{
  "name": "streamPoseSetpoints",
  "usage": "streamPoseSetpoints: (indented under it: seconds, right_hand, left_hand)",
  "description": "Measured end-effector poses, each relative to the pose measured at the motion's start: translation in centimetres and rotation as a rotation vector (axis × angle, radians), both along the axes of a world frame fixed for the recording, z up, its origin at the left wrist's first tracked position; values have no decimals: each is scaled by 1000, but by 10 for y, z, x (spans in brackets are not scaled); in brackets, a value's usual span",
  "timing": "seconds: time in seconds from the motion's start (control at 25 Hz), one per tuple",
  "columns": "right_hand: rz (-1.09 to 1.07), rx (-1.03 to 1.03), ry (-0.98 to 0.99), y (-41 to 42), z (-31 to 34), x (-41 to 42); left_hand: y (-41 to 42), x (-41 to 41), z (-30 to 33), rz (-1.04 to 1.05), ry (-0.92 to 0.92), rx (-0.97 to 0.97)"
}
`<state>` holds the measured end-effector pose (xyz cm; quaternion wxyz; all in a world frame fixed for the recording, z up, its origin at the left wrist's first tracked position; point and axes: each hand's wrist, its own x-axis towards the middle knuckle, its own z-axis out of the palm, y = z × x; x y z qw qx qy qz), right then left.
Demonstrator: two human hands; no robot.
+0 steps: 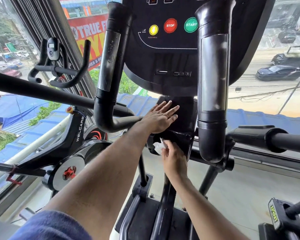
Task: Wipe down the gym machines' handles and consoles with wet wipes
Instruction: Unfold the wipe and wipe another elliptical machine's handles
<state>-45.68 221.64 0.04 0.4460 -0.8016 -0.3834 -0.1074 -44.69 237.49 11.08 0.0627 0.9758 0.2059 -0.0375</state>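
1. Wipe (158,146), white and crumpled, sits pinched in the fingers (164,149) of my right hand (174,161), pressed against the lower edge of the black column housing (182,122) under the console (171,40).
2. My left hand (160,117) lies flat just above the right one, fingers spread wide and straight on the housing, holding nothing.
3. Above my left fingers, the console shows a yellow button (153,29), a red STOP button (170,25) and a green START button (190,24) in a row.
4. Left of my left hand rises the left handle (109,66), black with a grey sensor panel; right of both hands stands the right handle (213,84), thicker and closer.
5. Far to the left of my hands, by the window, stands a spin bike (66,149) marked WELCARE.
6. Below my right wrist, the machine's black frame runs down to the floor.
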Motion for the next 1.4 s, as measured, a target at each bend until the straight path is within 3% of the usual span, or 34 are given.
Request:
streamPoseSetpoints:
  seconds: [0.12,0.24,0.4,0.56,0.64,0.88,1.0,1.16,1.4]
  right_hand:
    - [48,-483,-338,18,25,9]
    - [216,-871,-414,24,56,9]
    - [259,-1090,-811,30,71,17]
    - [268,-1269,-847,32,55,17]
    - [287,-1209,-697,32,58,17]
    - [216,-705,-46,34,57,20]
    - [39,-383,330,22,40,8]
    - [11,-130,578,-8,3,-16]
    - [-330,311,1153,-52,-19,2]
  left_hand:
    - [-2,0,1,6,-1,4]
    - [-3,0,0,12,-6,6]
    - [-3,0,1,9,-8,4]
    - [-6,-1,0,13,4,2]
    - [-5,0,1,12,-4,15]
    - [-6,-2,4,10,-5,7]
    - [-8,-2,6,23,-4,-7]
    - [-6,-1,5,28,-3,0]
    - [-6,-2,3,19,-28,8]
